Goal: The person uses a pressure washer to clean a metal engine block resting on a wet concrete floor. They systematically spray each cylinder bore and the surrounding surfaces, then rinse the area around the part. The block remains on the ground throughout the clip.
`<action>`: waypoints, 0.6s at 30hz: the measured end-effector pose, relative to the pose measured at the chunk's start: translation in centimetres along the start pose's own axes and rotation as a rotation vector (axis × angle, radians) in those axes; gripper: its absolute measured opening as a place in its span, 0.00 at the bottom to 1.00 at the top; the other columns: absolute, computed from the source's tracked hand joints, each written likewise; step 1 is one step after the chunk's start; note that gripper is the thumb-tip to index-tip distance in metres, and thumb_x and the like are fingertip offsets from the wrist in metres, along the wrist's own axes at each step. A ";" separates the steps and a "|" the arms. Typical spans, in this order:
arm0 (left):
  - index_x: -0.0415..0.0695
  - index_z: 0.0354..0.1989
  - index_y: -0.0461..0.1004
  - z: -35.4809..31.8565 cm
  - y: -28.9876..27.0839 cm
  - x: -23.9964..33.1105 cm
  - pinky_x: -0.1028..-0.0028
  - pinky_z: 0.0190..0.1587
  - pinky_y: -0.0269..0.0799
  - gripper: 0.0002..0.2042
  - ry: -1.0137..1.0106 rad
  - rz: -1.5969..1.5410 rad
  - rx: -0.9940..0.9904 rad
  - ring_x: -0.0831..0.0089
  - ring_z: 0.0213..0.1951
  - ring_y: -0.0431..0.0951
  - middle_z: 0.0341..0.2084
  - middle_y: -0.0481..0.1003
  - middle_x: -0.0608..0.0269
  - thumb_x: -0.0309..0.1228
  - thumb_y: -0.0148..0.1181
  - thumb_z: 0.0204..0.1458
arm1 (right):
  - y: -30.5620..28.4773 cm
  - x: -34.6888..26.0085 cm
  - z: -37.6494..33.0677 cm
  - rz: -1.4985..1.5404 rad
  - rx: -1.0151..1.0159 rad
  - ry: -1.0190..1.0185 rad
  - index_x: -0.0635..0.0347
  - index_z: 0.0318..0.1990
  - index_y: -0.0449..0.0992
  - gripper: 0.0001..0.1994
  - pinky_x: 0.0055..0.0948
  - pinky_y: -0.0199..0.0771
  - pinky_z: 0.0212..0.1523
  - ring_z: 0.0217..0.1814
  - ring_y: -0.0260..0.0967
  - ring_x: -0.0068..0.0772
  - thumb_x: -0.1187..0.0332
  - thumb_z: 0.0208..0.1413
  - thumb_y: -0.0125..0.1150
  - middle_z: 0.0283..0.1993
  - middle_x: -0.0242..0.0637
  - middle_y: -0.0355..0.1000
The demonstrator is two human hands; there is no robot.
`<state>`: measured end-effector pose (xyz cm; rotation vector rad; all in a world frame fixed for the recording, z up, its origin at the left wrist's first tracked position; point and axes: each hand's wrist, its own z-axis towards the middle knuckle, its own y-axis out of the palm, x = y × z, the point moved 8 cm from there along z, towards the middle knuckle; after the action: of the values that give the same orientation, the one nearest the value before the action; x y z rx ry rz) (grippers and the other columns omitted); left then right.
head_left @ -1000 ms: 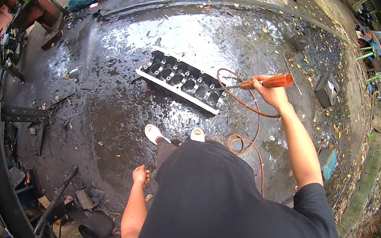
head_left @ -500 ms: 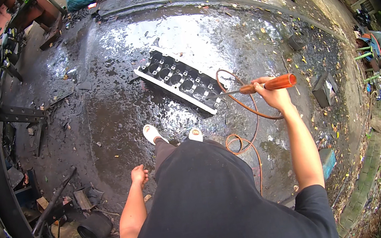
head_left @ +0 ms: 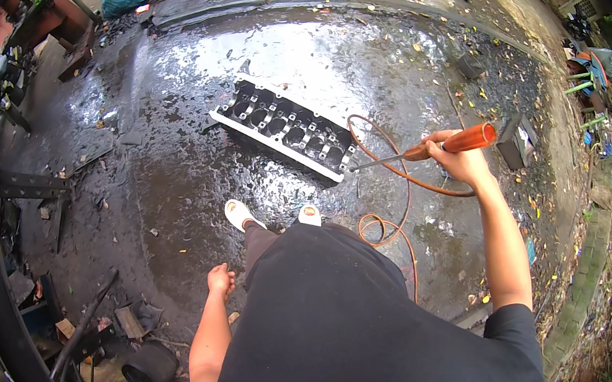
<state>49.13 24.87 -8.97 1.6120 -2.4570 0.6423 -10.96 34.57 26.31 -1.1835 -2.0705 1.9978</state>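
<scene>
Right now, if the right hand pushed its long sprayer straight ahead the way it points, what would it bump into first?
Most likely the long metal engine part lying on the wet ground. The right hand aims the orange-handled spray wand at its near end, though depth is hard to judge.

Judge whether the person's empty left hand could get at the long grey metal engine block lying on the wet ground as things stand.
Probably not without bending: the left hand hangs by the hip, apart from the engine block, which lies past both feet. Nothing blocks the way.

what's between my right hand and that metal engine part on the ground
In the head view, the wand's thin metal shaft spans from your right hand to the engine part, above wet ground with an orange hose.
</scene>
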 end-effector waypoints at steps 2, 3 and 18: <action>0.48 0.48 0.67 0.0 0.2 0.0 0.77 0.14 0.65 0.13 0.003 0.008 -0.007 0.81 0.15 0.66 0.21 0.71 0.68 0.38 0.46 0.58 | 0.2 0.2 -0.1 0.025 0.005 0.019 0.57 0.38 0.80 0.12 0.32 0.72 0.39 0.36 0.75 0.36 0.60 0.53 0.58 0.32 0.41 0.77; 0.48 0.48 0.67 0.0 0.3 0.0 0.77 0.14 0.65 0.13 0.004 0.012 -0.010 0.81 0.14 0.65 0.21 0.71 0.68 0.38 0.45 0.58 | 0.2 0.2 -0.1 0.009 0.011 0.003 0.57 0.38 0.80 0.12 0.32 0.72 0.39 0.36 0.75 0.36 0.60 0.53 0.58 0.32 0.41 0.77; 0.47 0.45 0.68 0.8 0.2 0.0 0.77 0.15 0.65 0.11 0.028 0.008 -0.021 0.81 0.15 0.66 0.20 0.71 0.69 0.38 0.46 0.59 | 0.0 -0.2 -0.4 0.001 0.032 0.040 0.59 0.38 0.79 0.12 0.32 0.71 0.40 0.36 0.75 0.36 0.61 0.54 0.57 0.32 0.42 0.77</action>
<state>49.06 24.62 -9.75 1.5755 -2.4434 0.6337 -10.61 34.82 26.46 -1.2095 -2.0116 1.9829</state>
